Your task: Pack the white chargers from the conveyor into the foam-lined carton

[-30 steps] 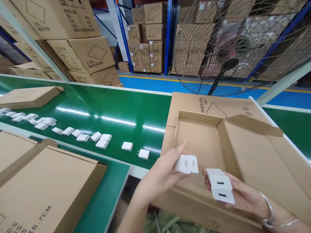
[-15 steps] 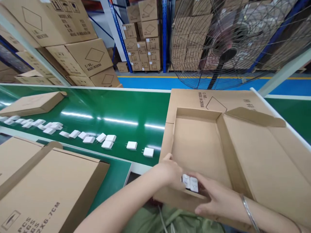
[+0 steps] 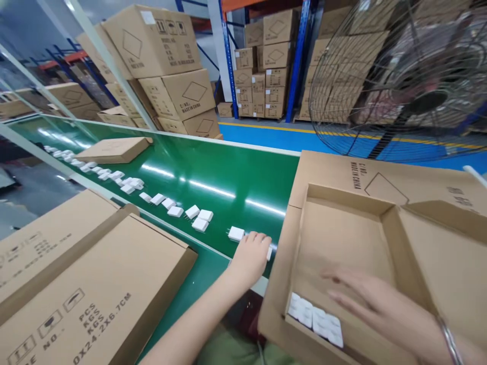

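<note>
My left hand [image 3: 251,253] is over the green conveyor belt, its fingers curled down on a white plug charger [image 3: 270,253] that shows only at its right edge. Another white charger [image 3: 236,233] with metal prongs lies just left of those fingers. My right hand [image 3: 361,291] hovers, somewhat blurred, above the open cardboard box [image 3: 342,228], fingers apart and holding nothing. In the box's near left corner, white chargers [image 3: 315,319] are packed side by side in a short row.
More chargers [image 3: 175,211] trail leftward along the green belt [image 3: 213,167], where a flat carton [image 3: 114,150] also lies. Closed cartons [image 3: 152,274] fill the near left. A large caged fan [image 3: 399,86] and stacked boxes [image 3: 178,94] stand beyond the belt.
My left hand has left the box's near corner and moved onto the belt charger closest to the box. My right hand has lifted off the packed chargers, and the view has swung left.
</note>
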### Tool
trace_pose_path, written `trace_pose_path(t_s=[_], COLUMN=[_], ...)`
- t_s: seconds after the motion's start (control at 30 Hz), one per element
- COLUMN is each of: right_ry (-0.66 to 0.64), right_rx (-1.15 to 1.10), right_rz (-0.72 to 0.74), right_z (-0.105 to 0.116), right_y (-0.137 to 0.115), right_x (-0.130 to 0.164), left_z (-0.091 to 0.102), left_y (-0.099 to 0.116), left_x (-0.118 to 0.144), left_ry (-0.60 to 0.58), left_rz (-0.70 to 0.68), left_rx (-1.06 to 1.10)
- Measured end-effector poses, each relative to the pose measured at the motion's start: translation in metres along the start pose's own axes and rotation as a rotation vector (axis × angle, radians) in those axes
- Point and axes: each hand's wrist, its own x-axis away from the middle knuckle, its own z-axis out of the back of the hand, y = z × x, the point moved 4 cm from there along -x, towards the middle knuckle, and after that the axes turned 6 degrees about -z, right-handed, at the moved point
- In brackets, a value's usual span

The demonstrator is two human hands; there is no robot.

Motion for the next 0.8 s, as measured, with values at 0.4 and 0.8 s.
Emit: trace_pose_path(t_s=[0.4,0.8], right_ry=[0.1,-0.019], right_rx=[0.415,0.745], right_rz=[0.245,0.266], right_z=[-0.034,-0.127], right_y=[-0.15,-0.217], right_x=[-0.203,-0.29], left_z=[-0.006,-0.042], left_y=[-0.063,-0.086], left_x=[0.0,-0.003], left_ry=[-0.034,-0.101], left_rz=[0.339,0.258], left_rx=[-0.023,0.279])
